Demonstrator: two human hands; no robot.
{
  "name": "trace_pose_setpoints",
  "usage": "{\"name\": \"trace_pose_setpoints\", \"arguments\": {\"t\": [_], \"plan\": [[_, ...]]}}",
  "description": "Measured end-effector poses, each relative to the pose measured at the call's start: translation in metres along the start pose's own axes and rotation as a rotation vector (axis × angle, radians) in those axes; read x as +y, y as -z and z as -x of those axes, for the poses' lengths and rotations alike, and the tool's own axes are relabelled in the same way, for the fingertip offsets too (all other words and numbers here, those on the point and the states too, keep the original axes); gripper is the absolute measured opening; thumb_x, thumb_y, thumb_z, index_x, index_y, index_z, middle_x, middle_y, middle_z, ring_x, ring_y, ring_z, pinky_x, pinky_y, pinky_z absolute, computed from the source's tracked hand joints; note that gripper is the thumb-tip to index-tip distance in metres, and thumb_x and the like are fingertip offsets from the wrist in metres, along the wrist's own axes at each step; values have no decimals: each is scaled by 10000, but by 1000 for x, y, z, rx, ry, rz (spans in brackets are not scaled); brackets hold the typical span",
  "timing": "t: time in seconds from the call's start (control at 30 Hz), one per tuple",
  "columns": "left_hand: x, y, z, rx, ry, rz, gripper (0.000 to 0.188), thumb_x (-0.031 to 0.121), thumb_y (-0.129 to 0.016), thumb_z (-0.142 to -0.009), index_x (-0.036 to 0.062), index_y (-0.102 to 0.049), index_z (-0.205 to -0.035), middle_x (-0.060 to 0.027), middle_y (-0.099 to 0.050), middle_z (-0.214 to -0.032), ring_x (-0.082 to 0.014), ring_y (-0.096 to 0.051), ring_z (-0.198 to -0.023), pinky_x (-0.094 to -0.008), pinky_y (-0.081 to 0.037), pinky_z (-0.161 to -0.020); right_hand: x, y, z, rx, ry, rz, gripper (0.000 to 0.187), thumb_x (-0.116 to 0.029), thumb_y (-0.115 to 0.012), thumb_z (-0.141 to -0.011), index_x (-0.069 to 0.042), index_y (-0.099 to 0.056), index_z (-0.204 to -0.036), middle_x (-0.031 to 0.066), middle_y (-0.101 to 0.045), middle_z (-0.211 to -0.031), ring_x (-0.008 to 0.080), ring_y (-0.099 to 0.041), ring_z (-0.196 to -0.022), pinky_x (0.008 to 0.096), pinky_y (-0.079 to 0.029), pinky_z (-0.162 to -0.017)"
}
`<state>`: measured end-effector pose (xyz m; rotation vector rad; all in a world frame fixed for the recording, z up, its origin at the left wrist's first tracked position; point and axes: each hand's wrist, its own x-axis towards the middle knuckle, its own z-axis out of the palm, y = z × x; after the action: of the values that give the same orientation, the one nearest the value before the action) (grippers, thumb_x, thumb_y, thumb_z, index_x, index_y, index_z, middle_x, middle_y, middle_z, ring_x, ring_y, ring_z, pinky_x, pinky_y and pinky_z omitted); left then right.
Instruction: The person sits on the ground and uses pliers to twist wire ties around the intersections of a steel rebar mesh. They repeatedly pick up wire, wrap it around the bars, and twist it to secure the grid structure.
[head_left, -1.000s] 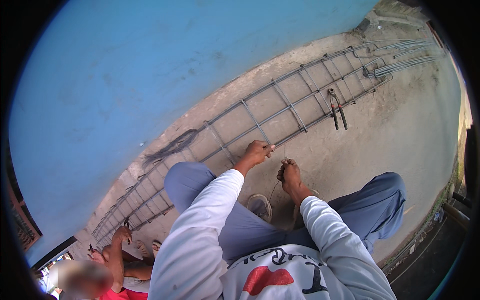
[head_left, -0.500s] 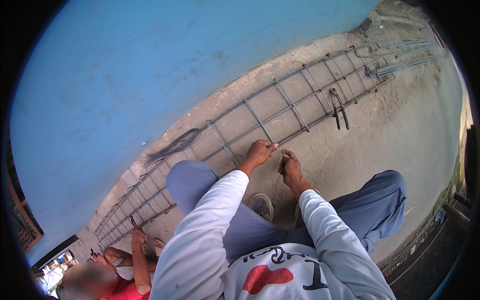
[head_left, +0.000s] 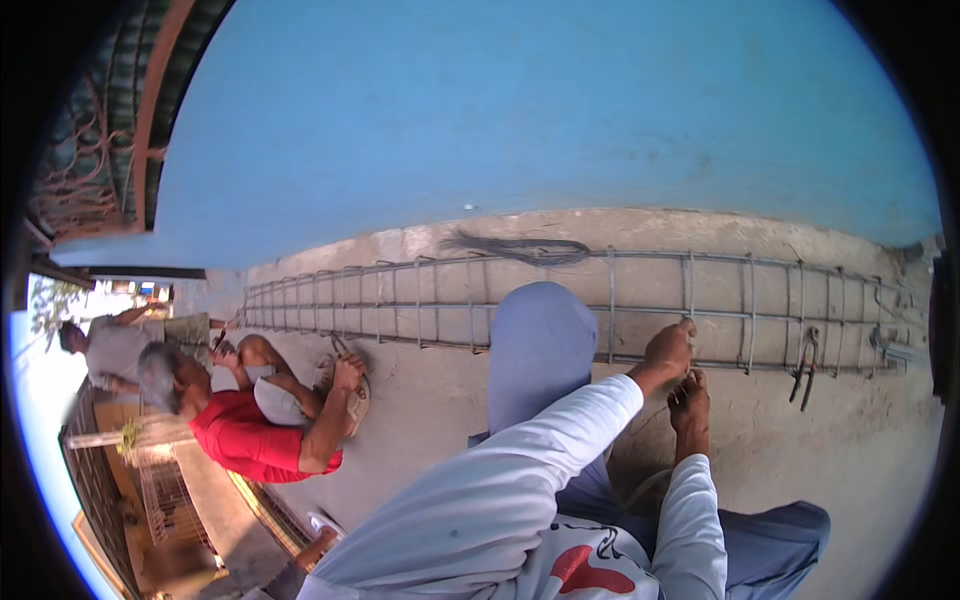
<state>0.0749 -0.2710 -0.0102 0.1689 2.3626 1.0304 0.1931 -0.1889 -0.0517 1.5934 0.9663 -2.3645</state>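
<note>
A long rebar cage (head_left: 560,308) of bars and cross ties lies on the ground across my front. My left hand (head_left: 668,352) is closed round the near side of the cage at a cross tie. Just below it, close to the near bar, my right hand (head_left: 690,405) is closed in a pinch on a thin wire, mostly hidden by the fingers. Pincers (head_left: 807,368) with dark handles rest against the cage farther right. A bundle of thin tie wire (head_left: 530,250) lies along the cage's far edge.
A blue wall (head_left: 560,110) rises behind the cage. At left, a co-worker in a red shirt (head_left: 250,435) squats by the cage, a tool in one hand. Another person in grey (head_left: 120,345) is beyond. Loose rods (head_left: 900,350) lie at the right end.
My view has swung left, bringing the co-workers more into sight. Both my hands remain close together at the cage's near side, the right one now nearer the bar.
</note>
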Motion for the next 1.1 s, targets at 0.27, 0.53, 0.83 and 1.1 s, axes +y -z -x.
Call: {"name": "trace_pose_setpoints", "arguments": {"t": [0.27,0.53,0.83,1.1], "plan": [[4,-41,13,-17,36,14,193,107,-724,-834,44,-706,-1015,-226,-606,-1192,-412,-678,-1035,-487,-552,-876,2,41,-22,-223,3,76,412,-233,-512,-1045,-185,-425,-1445,99,-550,-1385,238,-523,-1283,433,-414,-1061],[13,-51,2,25,-34,4,205,91,-711,-792,-11,-681,-966,-234,-624,-1110,-404,-701,-929,-469,-579,-774,-12,53,-43,-165,28,160,441,-329,-469,-1058,-167,-431,-1467,112,-542,-1414,261,-529,-1293,434,-427,-1061],[6,-55,9,71,-89,-13,153,104,-699,-815,-7,-715,-919,-242,-652,-1051,-421,-703,-935,-482,-579,-781,-5,64,-45,-136,25,150,439,-352,-450,-1060,-178,-446,-1463,109,-559,-1388,257,-545,-1266,430,-435,-1048],[5,-32,18,26,-52,-96,176,152,-702,-805,33,-729,-931,-184,-691,-1053,-384,-693,-1003,-499,-569,-825,13,61,-49,-146,36,147,416,-354,-448,-1057,-197,-471,-1441,97,-576,-1358,242,-558,-1240,431,-444,-1030]]}}
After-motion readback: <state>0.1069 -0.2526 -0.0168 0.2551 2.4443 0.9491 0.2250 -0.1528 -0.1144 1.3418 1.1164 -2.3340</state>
